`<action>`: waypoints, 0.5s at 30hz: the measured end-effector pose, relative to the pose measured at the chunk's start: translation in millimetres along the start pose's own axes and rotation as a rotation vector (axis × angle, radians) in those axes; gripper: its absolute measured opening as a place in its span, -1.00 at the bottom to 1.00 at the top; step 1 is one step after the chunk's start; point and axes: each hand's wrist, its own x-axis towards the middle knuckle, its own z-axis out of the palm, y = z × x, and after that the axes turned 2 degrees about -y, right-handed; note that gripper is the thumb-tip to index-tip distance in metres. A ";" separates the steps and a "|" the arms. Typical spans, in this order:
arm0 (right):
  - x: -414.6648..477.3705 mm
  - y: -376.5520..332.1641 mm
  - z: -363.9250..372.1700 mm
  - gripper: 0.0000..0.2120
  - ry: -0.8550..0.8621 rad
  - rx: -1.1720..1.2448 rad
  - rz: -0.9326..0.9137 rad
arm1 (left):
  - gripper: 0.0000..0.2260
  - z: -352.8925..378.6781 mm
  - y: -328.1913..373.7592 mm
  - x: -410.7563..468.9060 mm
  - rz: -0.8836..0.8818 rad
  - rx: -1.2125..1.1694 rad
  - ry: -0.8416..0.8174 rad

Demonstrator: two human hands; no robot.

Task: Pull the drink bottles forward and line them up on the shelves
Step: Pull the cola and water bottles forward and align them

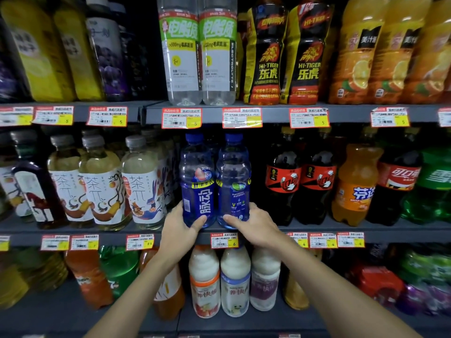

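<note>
Two blue drink bottles stand side by side at the front edge of the middle shelf (pixel 366 229). My left hand (pixel 179 230) grips the base of the left blue bottle (pixel 197 181), thumb across its front. The lower part of the right blue bottle (pixel 233 181) is held by my right hand (pixel 255 228), thumb on its front. Both bottles are upright and touch each other. More blue bottles show dimly behind them.
Pale tea bottles (pixel 144 184) stand left of the blue pair, dark cola bottles (pixel 283 181) to the right. The upper shelf holds clear electrolyte bottles (pixel 181 57) and black energy drinks (pixel 264 57). White milk drinks (pixel 235 281) sit on the shelf below my wrists.
</note>
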 end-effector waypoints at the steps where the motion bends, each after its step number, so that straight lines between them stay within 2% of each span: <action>1: 2.1 0.5 -4.2 -0.34 -0.052 0.014 -0.011 | -0.60 -2.7 -0.6 3.3 -0.041 -0.029 -0.038; 3: 5.3 -0.2 -11.1 -0.41 -0.132 0.028 -0.018 | -0.58 -7.5 -2.5 10.3 -0.133 -0.082 -0.115; 6: 3.6 -2.9 -14.5 -0.43 -0.140 -0.010 -0.016 | -0.61 -12.8 -6.1 15.7 -0.171 -0.086 -0.165; 8: -0.2 -3.5 -11.4 -0.44 -0.050 -0.112 -0.045 | -0.64 -14.4 -7.1 16.0 -0.170 -0.067 -0.161; 10: -3.6 -4.2 -2.7 -0.44 0.112 -0.206 -0.067 | -0.65 -14.4 -7.2 15.9 -0.171 -0.065 -0.159; 12: -8.4 -8.9 9.4 -0.41 0.210 -0.198 -0.044 | -0.65 -12.8 -6.1 15.7 -0.168 -0.062 -0.151; 13: -10.7 -12.5 15.9 -0.37 0.241 -0.167 -0.026 | -0.65 -11.8 -5.6 15.3 -0.164 -0.057 -0.142; 15: -14.5 -21.9 28.4 -0.14 0.325 -0.129 0.033 | -0.65 -10.1 -4.1 13.9 -0.156 -0.029 -0.120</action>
